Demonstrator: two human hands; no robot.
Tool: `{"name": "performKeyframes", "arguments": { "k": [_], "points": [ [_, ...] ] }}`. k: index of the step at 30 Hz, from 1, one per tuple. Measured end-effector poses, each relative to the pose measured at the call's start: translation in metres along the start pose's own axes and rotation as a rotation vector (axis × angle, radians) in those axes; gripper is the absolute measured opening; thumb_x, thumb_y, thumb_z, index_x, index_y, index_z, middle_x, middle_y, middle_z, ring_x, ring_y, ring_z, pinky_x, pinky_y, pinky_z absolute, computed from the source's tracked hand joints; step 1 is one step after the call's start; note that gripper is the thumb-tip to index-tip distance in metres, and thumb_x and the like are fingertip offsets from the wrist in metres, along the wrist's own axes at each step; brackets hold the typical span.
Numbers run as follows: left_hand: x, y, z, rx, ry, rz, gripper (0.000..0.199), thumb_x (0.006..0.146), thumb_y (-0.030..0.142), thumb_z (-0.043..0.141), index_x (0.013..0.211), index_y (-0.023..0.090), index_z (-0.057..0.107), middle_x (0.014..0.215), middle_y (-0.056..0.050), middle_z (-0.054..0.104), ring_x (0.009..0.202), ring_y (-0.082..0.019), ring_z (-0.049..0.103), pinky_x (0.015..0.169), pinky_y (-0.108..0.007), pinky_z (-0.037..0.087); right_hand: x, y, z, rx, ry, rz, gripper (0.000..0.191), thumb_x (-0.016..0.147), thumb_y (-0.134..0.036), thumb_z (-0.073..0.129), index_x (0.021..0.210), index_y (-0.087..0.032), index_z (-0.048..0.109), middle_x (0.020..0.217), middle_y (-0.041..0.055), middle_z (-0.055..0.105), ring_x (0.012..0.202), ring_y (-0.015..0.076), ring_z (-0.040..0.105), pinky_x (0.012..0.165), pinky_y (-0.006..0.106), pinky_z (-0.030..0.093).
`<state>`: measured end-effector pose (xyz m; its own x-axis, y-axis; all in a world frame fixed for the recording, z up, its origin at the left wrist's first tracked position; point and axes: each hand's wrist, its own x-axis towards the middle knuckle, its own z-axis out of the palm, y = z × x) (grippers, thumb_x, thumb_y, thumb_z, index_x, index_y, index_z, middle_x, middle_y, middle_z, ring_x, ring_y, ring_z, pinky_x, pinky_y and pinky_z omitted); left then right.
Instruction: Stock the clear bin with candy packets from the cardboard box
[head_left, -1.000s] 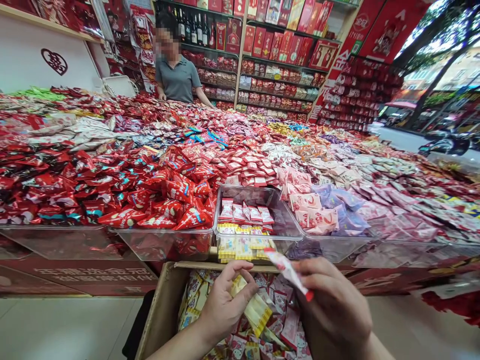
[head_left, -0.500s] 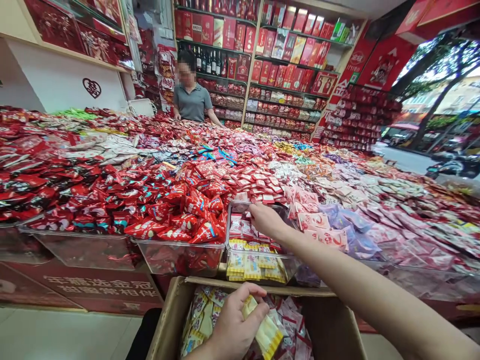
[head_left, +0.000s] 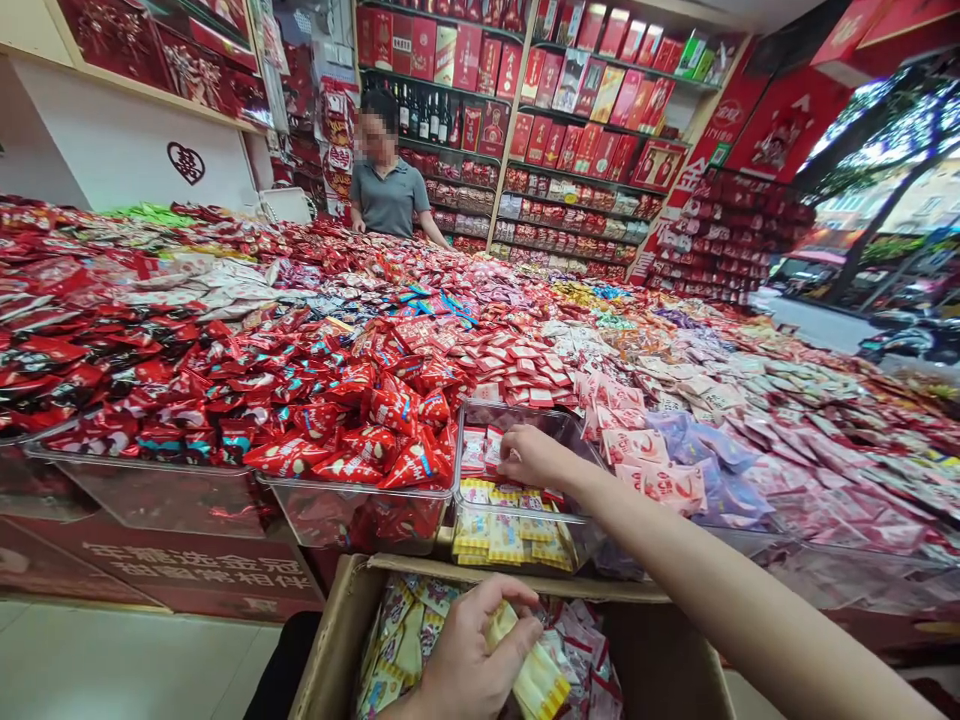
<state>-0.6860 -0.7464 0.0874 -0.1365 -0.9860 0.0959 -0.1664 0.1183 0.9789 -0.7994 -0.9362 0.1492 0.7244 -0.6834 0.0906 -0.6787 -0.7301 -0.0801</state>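
Observation:
My left hand (head_left: 480, 640) is closed around several yellow-and-white candy packets (head_left: 541, 680), above an open cardboard box (head_left: 337, 630). In that box lie more yellow-edged packets (head_left: 405, 640) and pink-and-white packets (head_left: 589, 660). My right hand (head_left: 536, 455) reaches into a clear plastic bin (head_left: 525, 508), its fingers curled down against red-and-white packets (head_left: 474, 448). What those fingertips hold, if anything, is hidden. Rows of yellow-and-white packets (head_left: 491, 535) show through the bin's front wall.
Bins of red candy packets (head_left: 360, 450) stand left of the clear bin, and pink and lilac packets (head_left: 660, 480) lie to its right. Across the wide candy display, a person in a grey shirt (head_left: 390, 200) stands before shelves of red boxes (head_left: 570, 140).
My right hand has lowered slightly within the clear bin, its fingers curling further down. My left hand still grips the yellow-and-white packets over the box. The view has shifted a little.

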Motion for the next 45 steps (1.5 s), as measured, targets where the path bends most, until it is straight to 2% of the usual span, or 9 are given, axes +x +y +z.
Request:
{"name": "performKeyframes", "arguments": {
  "k": [3,7,11,14,21,27,33,40,45],
  "points": [
    [0.002,-0.001,-0.002,-0.084,0.067,-0.023,0.016,0.076,0.029,0.056,0.089,0.019,0.059,0.082,-0.003,0.062,0.076,-0.017,0.057,0.069,-0.024,0.044,-0.02,-0.016,-0.023,0.184,0.255,-0.003,0.01,0.076,-0.021,0.055,0.078,-0.012,0.06,0.078,0.0067,0.06,0.074,0.0144,0.053,0.068,0.025,0.041],
    [0.007,0.0,-0.005,-0.18,0.15,-0.035,0.018,0.076,0.028,0.057,0.09,0.018,0.056,0.081,-0.002,0.06,0.078,-0.015,0.056,0.073,-0.024,0.043,-0.09,-0.054,-0.034,0.471,0.485,0.021,0.008,0.081,-0.021,0.049,0.083,-0.016,0.055,0.076,0.0031,0.058,0.07,0.0114,0.053,0.064,0.022,0.042],
    [0.008,0.004,-0.002,-0.237,0.129,-0.039,0.018,0.075,0.026,0.058,0.09,0.018,0.055,0.081,-0.001,0.059,0.078,-0.015,0.056,0.072,-0.023,0.044,-0.16,-0.084,0.004,0.562,0.499,0.221,0.017,0.077,-0.022,0.055,0.093,-0.018,0.054,0.082,0.0057,0.059,0.073,0.0142,0.055,0.065,0.025,0.045],
    [0.007,0.007,0.003,-0.247,0.058,-0.092,0.018,0.073,0.025,0.058,0.09,0.018,0.055,0.082,-0.002,0.059,0.078,-0.015,0.056,0.07,-0.023,0.045,-0.184,-0.089,0.043,0.86,0.368,0.441,0.027,0.077,-0.03,0.056,0.1,-0.016,0.053,0.084,0.0055,0.061,0.069,0.0139,0.056,0.061,0.024,0.046],
    [0.011,0.003,0.008,-0.087,-0.112,-0.135,0.028,0.074,0.026,0.057,0.101,0.018,0.059,0.082,-0.001,0.06,0.079,-0.016,0.057,0.075,-0.026,0.045,-0.188,-0.084,0.068,1.437,0.254,0.617,0.032,0.072,-0.043,0.058,0.061,-0.016,0.046,0.051,-0.0037,0.05,0.046,0.007,0.043,0.044,0.019,0.034],
    [0.016,0.002,0.005,-0.124,-0.274,-0.199,0.025,0.075,0.031,0.057,0.093,0.015,0.064,0.086,-0.006,0.066,0.073,-0.016,0.058,0.066,-0.025,0.047,-0.188,-0.086,0.07,1.653,0.213,0.668,0.035,0.071,-0.048,0.058,0.062,-0.015,0.049,0.048,-0.0028,0.054,0.042,0.0076,0.046,0.044,0.02,0.035],
    [0.015,-0.002,0.008,-0.266,-0.172,-0.26,0.021,0.072,0.032,0.06,0.085,0.014,0.062,0.056,0.001,0.059,0.052,-0.011,0.054,0.052,-0.021,0.045,-0.186,-0.09,0.071,1.858,0.224,0.656,0.035,0.074,-0.05,0.054,0.074,-0.015,0.056,0.058,0.0013,0.06,0.051,0.0101,0.053,0.048,0.021,0.04],
    [0.012,-0.008,0.008,-0.215,-0.176,-0.108,0.023,0.078,0.032,0.055,0.095,0.017,0.062,0.088,-0.005,0.064,0.079,-0.016,0.057,0.071,-0.025,0.045,-0.186,-0.092,0.069,1.873,0.451,0.712,0.028,0.057,-0.025,0.074,0.078,-0.016,0.059,0.078,0.0019,0.062,0.067,0.0113,0.056,0.064,0.025,0.046],
    [0.01,-0.001,0.008,-0.225,-0.201,-0.166,0.034,0.072,0.027,0.062,0.104,0.019,0.055,0.083,-0.002,0.062,0.08,-0.015,0.057,0.074,-0.025,0.044,-0.187,-0.091,0.071,1.85,0.545,0.667,0.03,0.057,-0.022,0.074,0.083,-0.019,0.058,0.084,0.0014,0.06,0.074,0.0126,0.056,0.068,0.026,0.047]
  ]
}}
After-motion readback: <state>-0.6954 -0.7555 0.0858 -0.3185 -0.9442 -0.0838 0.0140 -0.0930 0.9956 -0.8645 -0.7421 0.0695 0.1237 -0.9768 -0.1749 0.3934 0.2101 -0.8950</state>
